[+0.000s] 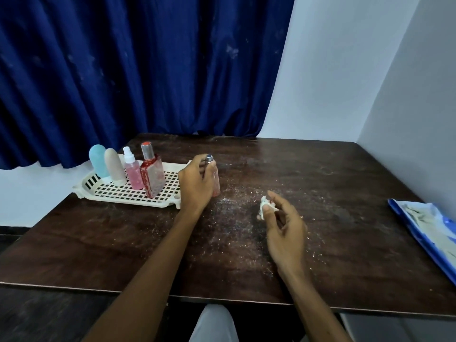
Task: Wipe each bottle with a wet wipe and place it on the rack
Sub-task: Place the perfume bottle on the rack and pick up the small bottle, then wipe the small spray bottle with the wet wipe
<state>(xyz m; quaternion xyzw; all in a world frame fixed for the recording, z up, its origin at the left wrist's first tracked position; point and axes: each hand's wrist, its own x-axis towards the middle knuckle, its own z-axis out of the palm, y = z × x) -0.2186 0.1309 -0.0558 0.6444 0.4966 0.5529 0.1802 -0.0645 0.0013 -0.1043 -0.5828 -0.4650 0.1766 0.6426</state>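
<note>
My left hand (195,186) grips a small pink bottle with a silver cap (216,180), upright just right of the white lattice rack (128,195). On the rack stand a blue bottle (98,160), a grey-beige bottle (114,166), a pink spray bottle (133,172) and a red square bottle (152,174). My right hand (283,230) pinches a crumpled white wet wipe (266,206) above the middle of the dark wooden table (333,188).
A blue and white wipe packet (429,230) lies at the table's right edge. White specks are scattered over the tabletop. A blue curtain (138,70) hangs behind the table, and white walls stand at the right. The near table edge runs just before my lap.
</note>
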